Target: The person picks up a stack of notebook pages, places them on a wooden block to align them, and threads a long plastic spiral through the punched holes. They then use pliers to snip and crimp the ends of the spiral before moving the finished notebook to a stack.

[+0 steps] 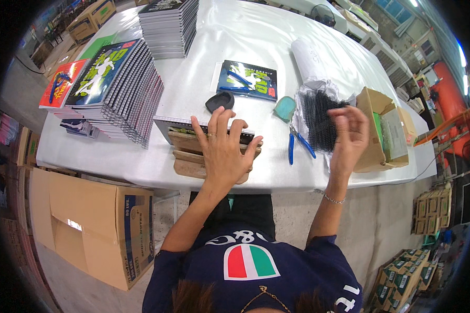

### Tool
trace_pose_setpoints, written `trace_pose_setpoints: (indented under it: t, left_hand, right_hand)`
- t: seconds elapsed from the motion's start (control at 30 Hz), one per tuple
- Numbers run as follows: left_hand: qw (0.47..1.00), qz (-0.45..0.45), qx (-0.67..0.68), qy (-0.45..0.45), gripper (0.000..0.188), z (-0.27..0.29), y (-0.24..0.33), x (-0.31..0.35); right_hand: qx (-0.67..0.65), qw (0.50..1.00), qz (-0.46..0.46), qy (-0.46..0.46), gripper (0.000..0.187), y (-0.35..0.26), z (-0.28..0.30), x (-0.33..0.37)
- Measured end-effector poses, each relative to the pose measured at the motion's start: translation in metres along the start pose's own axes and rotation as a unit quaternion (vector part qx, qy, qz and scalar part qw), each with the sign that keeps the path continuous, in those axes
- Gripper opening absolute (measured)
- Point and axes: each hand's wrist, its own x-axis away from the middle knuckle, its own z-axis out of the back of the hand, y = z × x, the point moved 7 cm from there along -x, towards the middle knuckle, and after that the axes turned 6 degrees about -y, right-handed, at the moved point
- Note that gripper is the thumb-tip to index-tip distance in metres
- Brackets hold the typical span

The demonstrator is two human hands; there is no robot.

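My left hand (pixel 223 148) rests with spread, bent fingers across a notebook (pixel 171 125) with a row of holes along its edge. This notebook leans on a wooden stand (pixel 185 166) at the table's near edge. Over the right side of a pile of black spiral coils (pixel 318 122) is my right hand (pixel 351 133), its fingers curled together; whatever sits between the fingertips is too small to make out. Blue-handled pliers (pixel 297 146) lie between the two hands. A black, rounded dish (pixel 219 103) is just beyond my left fingers.
Stacks of spiral notebooks (pixel 125 86) stand at the left and another stack (pixel 168 28) behind. More blue-handled pliers (pixel 238 81) lie on a flat notebook (pixel 263 83). An open cardboard box (pixel 373 151) is right of the coils, beside a teal piece (pixel 285 108). A large carton (pixel 94 219) stands below left.
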Motion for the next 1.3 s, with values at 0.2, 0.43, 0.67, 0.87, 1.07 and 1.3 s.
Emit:
trace_pose_setpoints:
  t: [0.2,0.43,0.67,0.87,1.07,1.3]
  left_hand:
    - [1.000,-0.011,0.010,0.020,0.031,0.005,-0.001,-0.002]
    - [0.999,-0.035,0.020,0.021,0.030,0.006,-0.002,-0.001]
    - [0.996,-0.081,0.039,-0.010,0.033,0.004,-0.002,-0.002]
    - [0.994,-0.105,0.015,-0.009,0.028,0.004,0.003,-0.005]
    - [0.988,-0.149,0.023,-0.014,0.021,0.004,-0.003,-0.003]
    - [0.983,-0.169,0.062,-0.016,0.020,0.002,0.000,-0.003]
  right_hand:
    - [0.041,0.945,-0.142,-0.291,0.026,0.023,-0.090,0.040]
    - [0.093,0.935,-0.092,-0.330,0.016,0.017,-0.105,0.042]
    - [0.110,0.926,-0.081,-0.353,0.014,0.010,-0.108,0.046]
    - [0.142,0.920,-0.074,-0.358,0.012,0.008,-0.108,0.045]
    - [0.034,0.819,-0.243,-0.518,0.033,0.040,-0.115,0.036]
    - [0.197,0.798,-0.029,-0.569,0.047,0.150,-0.190,0.000]
